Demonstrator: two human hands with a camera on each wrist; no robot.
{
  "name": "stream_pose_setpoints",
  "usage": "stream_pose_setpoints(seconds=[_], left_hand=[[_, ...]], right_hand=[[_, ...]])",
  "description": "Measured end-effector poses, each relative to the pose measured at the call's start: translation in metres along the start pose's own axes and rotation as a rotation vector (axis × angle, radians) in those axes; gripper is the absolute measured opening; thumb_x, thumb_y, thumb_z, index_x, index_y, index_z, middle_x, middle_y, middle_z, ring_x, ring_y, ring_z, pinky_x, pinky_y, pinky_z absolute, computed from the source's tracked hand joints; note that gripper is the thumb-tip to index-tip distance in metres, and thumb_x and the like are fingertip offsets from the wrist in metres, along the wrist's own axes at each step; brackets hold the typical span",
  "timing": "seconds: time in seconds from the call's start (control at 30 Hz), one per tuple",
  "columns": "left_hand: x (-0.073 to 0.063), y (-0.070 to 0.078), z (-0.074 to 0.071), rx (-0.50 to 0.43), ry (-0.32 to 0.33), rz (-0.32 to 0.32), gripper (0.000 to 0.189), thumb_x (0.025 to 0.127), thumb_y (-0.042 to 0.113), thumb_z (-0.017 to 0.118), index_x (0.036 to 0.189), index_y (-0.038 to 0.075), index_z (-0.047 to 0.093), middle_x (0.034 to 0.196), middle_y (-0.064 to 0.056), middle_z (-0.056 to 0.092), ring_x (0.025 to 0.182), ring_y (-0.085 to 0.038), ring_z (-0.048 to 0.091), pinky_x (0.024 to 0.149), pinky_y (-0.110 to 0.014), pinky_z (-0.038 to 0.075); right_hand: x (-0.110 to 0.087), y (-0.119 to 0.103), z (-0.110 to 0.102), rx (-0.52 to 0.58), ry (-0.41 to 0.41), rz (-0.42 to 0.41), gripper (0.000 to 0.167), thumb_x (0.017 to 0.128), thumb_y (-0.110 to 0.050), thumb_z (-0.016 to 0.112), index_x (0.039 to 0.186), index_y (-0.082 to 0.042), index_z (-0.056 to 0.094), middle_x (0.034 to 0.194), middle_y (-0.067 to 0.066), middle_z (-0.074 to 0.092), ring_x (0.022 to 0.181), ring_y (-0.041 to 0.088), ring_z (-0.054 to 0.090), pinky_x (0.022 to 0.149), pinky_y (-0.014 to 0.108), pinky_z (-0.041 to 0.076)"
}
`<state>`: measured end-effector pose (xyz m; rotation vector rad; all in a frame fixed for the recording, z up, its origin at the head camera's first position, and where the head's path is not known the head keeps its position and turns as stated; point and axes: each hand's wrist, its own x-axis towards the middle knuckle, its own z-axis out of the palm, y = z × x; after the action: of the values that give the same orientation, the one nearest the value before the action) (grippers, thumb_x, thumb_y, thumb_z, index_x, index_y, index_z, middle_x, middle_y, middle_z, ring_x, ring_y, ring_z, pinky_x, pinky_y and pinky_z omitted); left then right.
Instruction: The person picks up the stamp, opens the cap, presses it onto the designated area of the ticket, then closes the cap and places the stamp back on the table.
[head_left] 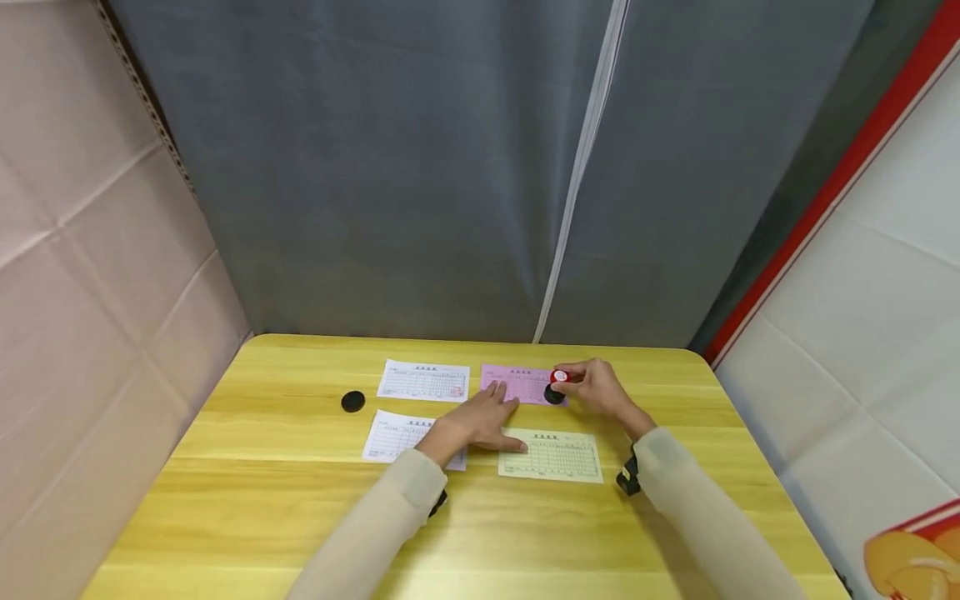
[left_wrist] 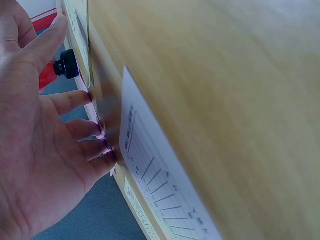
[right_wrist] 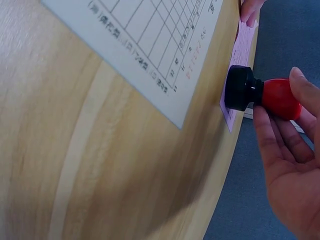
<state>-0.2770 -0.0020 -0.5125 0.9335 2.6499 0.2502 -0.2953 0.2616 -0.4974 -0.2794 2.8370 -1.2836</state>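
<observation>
My right hand [head_left: 600, 390] holds a stamp by its red rounded handle [right_wrist: 281, 99]. The stamp's black base [right_wrist: 239, 89] faces down at the right end of a pink printed slip [head_left: 531, 386] and appears to touch it. With fingers spread and fairly straight, my left hand [head_left: 483, 419] rests its fingertips on that pink slip, left of the stamp. The left thumb reaches over the upper left corner of a pale green slip [head_left: 558, 458]. Part of a lower white slip [head_left: 396, 435] is hidden beneath the left wrist.
Left of the pink slip lies another white slip [head_left: 420, 381] with a red stamp mark [head_left: 456, 391] at its lower right. A black round disc [head_left: 353, 402] is farther left on the wooden table [head_left: 285, 467]. Behind the table hangs a grey curtain [head_left: 375, 208].
</observation>
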Motion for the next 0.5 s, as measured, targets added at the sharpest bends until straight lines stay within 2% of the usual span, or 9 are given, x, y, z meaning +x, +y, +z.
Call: stream_pose_setpoints(seconds=[0.27,0.4,0.5], left_hand=[[-0.0021,-0.0010,-0.0001,-0.010,-0.003,0.004,0.099,0.093,0.074,0.063,0.166,0.012,0.036,0.175,-0.021,0.017,0.163,-0.035,0.014,0.133,-0.047,0.018],[-0.0025,-0.0015,-0.0009,0.003,0.001,0.008,0.099,0.093,0.074,0.062,0.166,0.012,0.036,0.175,-0.021,0.016,0.163,-0.035,0.014,0.133,-0.048,0.018],[-0.0028,-0.0017,-0.0010,0.004,0.014,0.010,0.097,0.093,0.073,0.063,0.165,0.012,0.038,0.175,-0.021,0.018,0.163,-0.034,0.015,0.133,-0.047,0.018]], right_hand=[[-0.0007,0.0008,0.0017,0.001,0.000,-0.004,0.040,0.092,-0.018,0.086,0.126,0.001,0.076,0.122,0.020,0.076,0.082,0.016,0.064,0.059,0.020,0.048],[-0.0006,0.0026,0.0031,0.018,0.033,0.002,0.040,0.090,-0.018,0.087,0.125,0.000,0.077,0.118,0.019,0.078,0.083,0.017,0.065,0.056,0.020,0.045],[-0.0012,0.0035,0.0046,0.029,0.057,0.002,0.040,0.090,-0.019,0.087,0.125,-0.001,0.078,0.115,0.017,0.079,0.087,0.019,0.070,0.058,0.019,0.047]])
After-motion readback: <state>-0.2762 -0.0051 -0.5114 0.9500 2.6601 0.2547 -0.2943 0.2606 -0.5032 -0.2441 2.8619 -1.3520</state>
